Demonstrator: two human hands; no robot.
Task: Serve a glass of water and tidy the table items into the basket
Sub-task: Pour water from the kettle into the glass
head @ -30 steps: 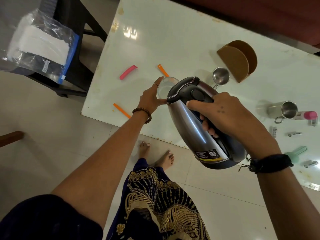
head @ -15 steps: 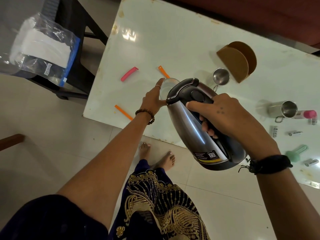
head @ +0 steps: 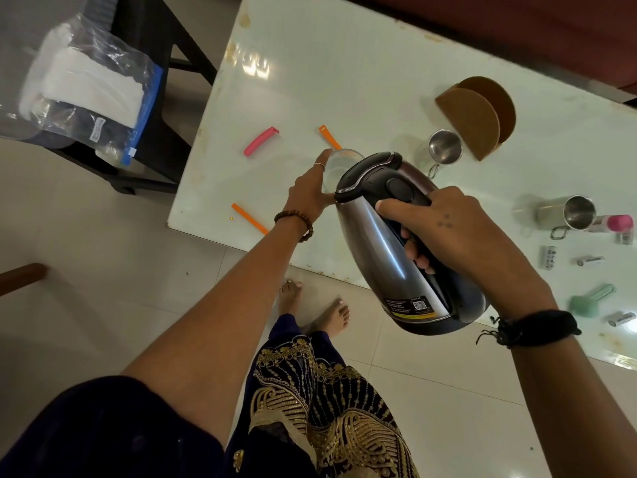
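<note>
A steel kettle [head: 382, 257] with a black lid is tilted forward, its spout over a clear glass [head: 339, 163] on the white table [head: 344, 74]. My right hand [head: 444, 232] grips the kettle's handle. My left hand [head: 308, 194] is wrapped around the near side of the glass, which the kettle lid partly hides. Loose on the table lie a pink clip [head: 261, 141], two orange clips [head: 330, 136] [head: 249, 218], two steel mugs [head: 444, 149] [head: 565, 213], a pink-capped bottle [head: 615, 223], a green item [head: 591, 300] and small batteries [head: 548, 257].
A brown semicircular holder [head: 477, 115] stands at the back of the table. A dark chair [head: 151, 46] to the left carries a clear plastic bag of white cloth [head: 82, 88]. My bare feet [head: 313, 305] stand on the tiled floor by the table's near edge.
The kettle and both hands hold nearly the same pose; the kettle has tipped very slightly further toward the glass.
</note>
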